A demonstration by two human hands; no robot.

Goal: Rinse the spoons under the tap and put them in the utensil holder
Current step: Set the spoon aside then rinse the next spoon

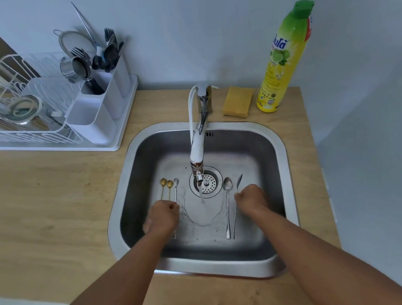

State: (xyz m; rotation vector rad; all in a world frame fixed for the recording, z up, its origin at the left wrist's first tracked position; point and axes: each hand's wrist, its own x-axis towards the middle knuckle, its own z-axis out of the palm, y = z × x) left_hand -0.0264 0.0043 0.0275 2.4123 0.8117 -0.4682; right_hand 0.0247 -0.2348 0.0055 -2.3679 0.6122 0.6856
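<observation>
A wooden counter (55, 198) carries a steel sink (284, 170) whose tap (198, 147) runs water, with a white dish rack (27, 131) and its utensil holder (101, 97) at the back left and a yellow dish-soap bottle (281, 58), its script label unreadable, beside a sponge (238, 102). In the basin the left hand (163, 217) is curled over the handles of three small spoons (169, 184). The right hand (250, 199) is clenched on the further right of two larger spoons (227, 186).
</observation>
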